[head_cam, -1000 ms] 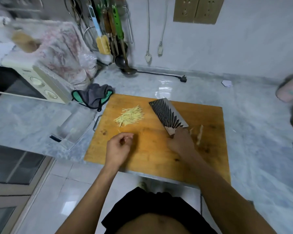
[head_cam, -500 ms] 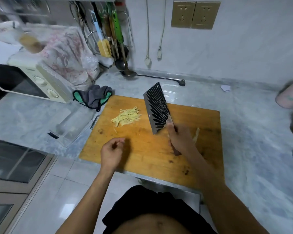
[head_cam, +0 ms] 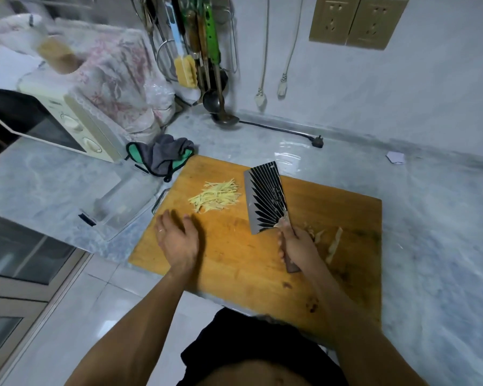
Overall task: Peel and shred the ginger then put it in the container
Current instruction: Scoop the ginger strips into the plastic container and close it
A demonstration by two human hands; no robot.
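On the board point(head_cam: 234, 260), the shredded ginger point(head_cam: 216, 195) lies in a pile near the far left corner, the cleaver point(head_cam: 266, 197) just right of it gripped at the handle by the right hand point(head_cam: 297, 246), while the left hand point(head_cam: 177, 238) rests flat, fingers extended, near the left edge beside the clear container point(head_cam: 123, 204) on the worktop point(head_cam: 430, 246).

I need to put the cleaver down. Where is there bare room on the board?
Bare wood lies in the near middle of the cutting board, between the left hand and the right hand, and along its far right. Crowded: the ginger shreds beside the cleaver, and the peelings right of the right hand.
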